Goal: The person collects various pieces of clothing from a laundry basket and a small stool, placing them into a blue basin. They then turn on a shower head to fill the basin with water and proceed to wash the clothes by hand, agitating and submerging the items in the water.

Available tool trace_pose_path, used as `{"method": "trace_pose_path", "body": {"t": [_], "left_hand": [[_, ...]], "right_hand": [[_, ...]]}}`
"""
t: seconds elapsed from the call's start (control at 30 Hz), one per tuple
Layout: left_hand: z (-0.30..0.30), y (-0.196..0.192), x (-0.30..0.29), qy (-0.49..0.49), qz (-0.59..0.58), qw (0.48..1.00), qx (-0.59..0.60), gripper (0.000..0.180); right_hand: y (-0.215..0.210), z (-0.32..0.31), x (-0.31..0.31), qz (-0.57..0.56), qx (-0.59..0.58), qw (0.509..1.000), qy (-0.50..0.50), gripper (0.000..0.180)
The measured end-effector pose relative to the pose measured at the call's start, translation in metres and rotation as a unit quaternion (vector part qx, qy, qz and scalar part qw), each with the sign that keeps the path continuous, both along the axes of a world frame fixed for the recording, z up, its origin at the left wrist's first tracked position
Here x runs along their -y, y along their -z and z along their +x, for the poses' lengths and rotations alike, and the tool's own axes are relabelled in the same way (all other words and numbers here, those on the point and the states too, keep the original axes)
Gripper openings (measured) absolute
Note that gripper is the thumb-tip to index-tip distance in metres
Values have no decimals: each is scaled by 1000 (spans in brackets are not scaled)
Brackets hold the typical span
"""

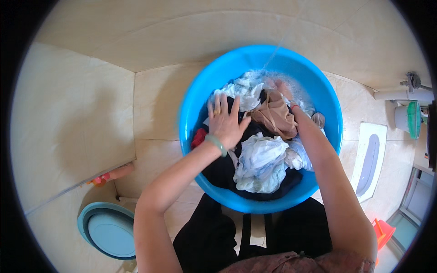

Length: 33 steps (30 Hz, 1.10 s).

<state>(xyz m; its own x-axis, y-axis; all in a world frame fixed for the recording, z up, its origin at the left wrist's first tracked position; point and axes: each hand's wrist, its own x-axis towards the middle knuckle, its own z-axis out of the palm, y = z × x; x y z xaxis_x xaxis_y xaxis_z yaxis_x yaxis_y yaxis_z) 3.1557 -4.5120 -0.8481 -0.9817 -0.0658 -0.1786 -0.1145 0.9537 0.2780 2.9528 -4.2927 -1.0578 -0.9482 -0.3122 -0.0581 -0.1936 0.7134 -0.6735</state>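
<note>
A big blue basin (190,164) full of wet laundry stands in front of me. My left hand (226,123) lies palm down over dark clothes at the basin's left, fingers spread, nothing gripped. My right hand (283,89) reaches into sudsy water at the far side, beside a tan garment (274,116); its fingers are mostly hidden by water and cloth. White cloth (248,90) lies beyond my left hand. A bunched white garment (260,161) rests on black clothing (218,173) at the near side. Red cloth (198,137) shows at the left rim.
A thin stream of water (274,53) falls into the basin's far side. A teal basin (109,230) leans at lower left. At right are a squat toilet (368,159), a white-and-green bucket (407,120), a wall tap (412,82) and an orange-red plastic object (383,232).
</note>
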Motion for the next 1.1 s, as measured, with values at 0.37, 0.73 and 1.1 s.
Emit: {"method": "trace_pose_path", "body": {"t": [0.37,0.73,1.1], "left_hand": [[9,58,-12,-103,43,985,135,87],[-30,84,-9,16,-71,980,186,70],[-23,88,30,-63,218,973,39,72]], "right_hand": [[-96,19,16,-70,125,986,-87,71],[-278,111,17,-59,-28,982,-178,35],[-287,168,-26,76,-234,929,-276,30]]}}
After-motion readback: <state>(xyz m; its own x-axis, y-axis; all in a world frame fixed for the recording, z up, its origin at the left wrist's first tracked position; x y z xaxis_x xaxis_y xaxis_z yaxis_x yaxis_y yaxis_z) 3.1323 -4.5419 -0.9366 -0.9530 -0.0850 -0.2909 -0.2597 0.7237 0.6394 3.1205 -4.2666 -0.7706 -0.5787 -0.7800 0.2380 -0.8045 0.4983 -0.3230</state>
